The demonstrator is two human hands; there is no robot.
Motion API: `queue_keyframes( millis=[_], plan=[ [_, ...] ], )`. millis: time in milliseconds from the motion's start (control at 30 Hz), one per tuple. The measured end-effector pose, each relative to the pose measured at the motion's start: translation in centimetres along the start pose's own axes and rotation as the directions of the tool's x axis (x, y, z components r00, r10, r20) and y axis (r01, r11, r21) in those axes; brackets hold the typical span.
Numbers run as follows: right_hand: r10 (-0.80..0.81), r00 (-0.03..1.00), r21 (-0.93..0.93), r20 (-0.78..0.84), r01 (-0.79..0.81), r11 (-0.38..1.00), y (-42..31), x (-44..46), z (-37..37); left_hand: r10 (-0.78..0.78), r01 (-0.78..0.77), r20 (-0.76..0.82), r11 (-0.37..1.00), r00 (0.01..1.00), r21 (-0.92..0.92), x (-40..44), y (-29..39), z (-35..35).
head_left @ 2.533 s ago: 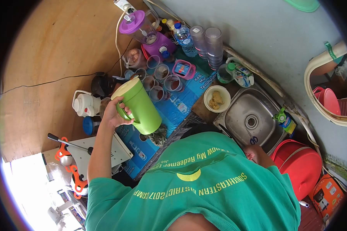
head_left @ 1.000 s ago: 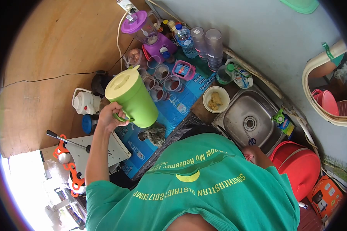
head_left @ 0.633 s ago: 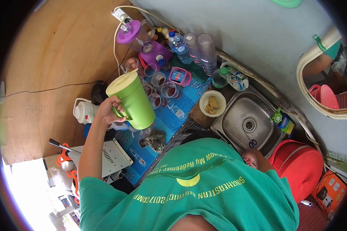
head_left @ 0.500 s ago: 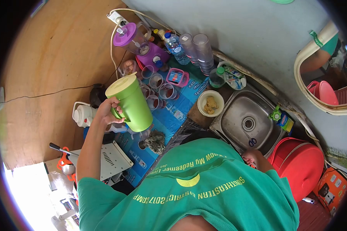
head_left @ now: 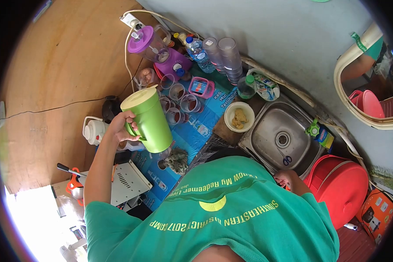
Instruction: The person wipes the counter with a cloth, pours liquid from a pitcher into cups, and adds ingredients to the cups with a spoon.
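Observation:
My left hand [head_left: 125,126] grips the handle of a green pitcher [head_left: 150,124] with a pale yellow lid. The pitcher is raised above the blue-covered counter and leans slightly. Just beyond it stand several clear plastic cups [head_left: 190,103], some with dark reddish contents at the bottom. My right hand [head_left: 284,178] is low beside the sink, partly covered by my green shirt. Its fingers are curled, and a bit of orange-red shows at them, too small to name. A crumpled patterned cloth [head_left: 177,161] lies on the counter below the pitcher.
A purple blender [head_left: 172,63], a water bottle [head_left: 199,54] and stacked clear cups [head_left: 230,59] line the back. A white bowl [head_left: 249,115] with yellowish food sits beside the metal sink [head_left: 266,135], where scissors [head_left: 287,160] lie. A red lidded bucket [head_left: 340,187] stands at right.
The pitcher in my left hand has shifted very slightly downward in view. My right hand stays in nearly the same place.

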State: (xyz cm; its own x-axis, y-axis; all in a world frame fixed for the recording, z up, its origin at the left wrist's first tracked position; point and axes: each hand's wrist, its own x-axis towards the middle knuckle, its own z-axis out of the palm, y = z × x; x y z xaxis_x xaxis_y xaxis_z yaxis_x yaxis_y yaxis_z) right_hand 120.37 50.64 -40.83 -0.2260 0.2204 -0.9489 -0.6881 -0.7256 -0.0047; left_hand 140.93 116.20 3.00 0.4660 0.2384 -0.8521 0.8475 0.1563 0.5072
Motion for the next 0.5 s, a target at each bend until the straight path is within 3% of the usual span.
queue_keyframes(
  millis=[233,433,500],
  plan=[
    [-0.019,0.994,-0.005,0.106,0.020,1.000,-0.9,-0.9,-0.4,-0.007,0.007,0.000,1.000,1.000,0.018,-1.1,0.1,0.7],
    [-0.022,0.997,-0.035,0.075,0.025,0.999,-0.9,-1.3,0.0,-0.025,0.025,-0.026,1.000,0.999,0.006,-1.5,0.3,1.0],
    [0.050,0.998,-0.039,-0.032,-0.051,0.998,-1.0,-1.0,0.5,-0.025,0.025,-0.026,1.000,0.999,0.005,-1.4,0.3,0.8]
  ],
)
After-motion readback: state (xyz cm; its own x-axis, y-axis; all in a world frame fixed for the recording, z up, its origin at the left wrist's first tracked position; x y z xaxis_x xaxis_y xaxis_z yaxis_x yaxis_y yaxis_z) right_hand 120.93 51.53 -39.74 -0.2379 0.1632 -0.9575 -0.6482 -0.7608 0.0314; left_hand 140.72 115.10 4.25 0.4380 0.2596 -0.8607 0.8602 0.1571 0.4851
